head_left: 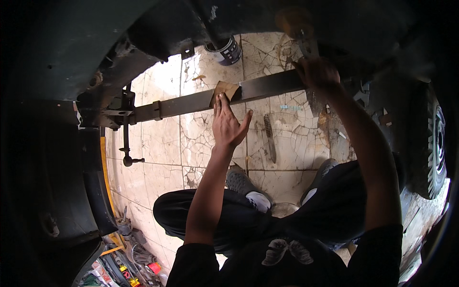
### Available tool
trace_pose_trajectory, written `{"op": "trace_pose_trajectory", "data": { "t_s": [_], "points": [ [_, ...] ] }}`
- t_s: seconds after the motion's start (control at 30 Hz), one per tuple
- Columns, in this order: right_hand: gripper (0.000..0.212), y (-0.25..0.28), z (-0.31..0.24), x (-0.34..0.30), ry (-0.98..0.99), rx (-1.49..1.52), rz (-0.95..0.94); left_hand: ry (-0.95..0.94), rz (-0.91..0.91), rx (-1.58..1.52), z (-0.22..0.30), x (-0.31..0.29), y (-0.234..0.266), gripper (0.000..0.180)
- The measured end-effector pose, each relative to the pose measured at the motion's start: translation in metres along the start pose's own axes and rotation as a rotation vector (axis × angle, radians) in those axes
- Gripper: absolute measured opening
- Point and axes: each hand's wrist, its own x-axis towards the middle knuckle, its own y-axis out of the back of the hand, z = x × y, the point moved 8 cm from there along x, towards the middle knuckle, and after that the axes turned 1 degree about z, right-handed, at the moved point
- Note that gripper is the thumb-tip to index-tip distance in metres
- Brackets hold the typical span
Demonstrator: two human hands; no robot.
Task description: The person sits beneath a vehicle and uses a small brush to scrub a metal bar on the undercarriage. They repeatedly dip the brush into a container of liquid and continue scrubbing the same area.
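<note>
A long dark leaf spring crosses in front of me under a vehicle. My left hand reaches to its middle, fingers stretched out and thumb spread. Its fingertips press flat on a brown piece of sandpaper or card, which is bent over the spring; which of the two it is I cannot make out. Farther right, my right hand is closed around the spring near its shaded right end. Some of those fingers are hidden in the dark, beside a hanging metal plate.
A paint can stands beyond the spring. On the cracked tile floor lies a file-like tool. Dark bodywork surrounds the left and top. A link rod hangs at left, a wheel stands right, and tools lie lower left.
</note>
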Motion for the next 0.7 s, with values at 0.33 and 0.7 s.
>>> {"op": "trace_pose_trajectory", "data": {
  "t_s": [0.33, 0.7],
  "points": [
    [0.048, -0.009, 0.005, 0.007, 0.029, 0.013, 0.064, 0.095, 0.016, -0.021, 0.004, 0.020, 0.008, 0.111],
    [0.043, -0.004, 0.002, 0.002, 0.015, 0.038, 0.141, 0.075, 0.007, -0.087, -0.010, 0.037, 0.005, 0.099]
  ]
}}
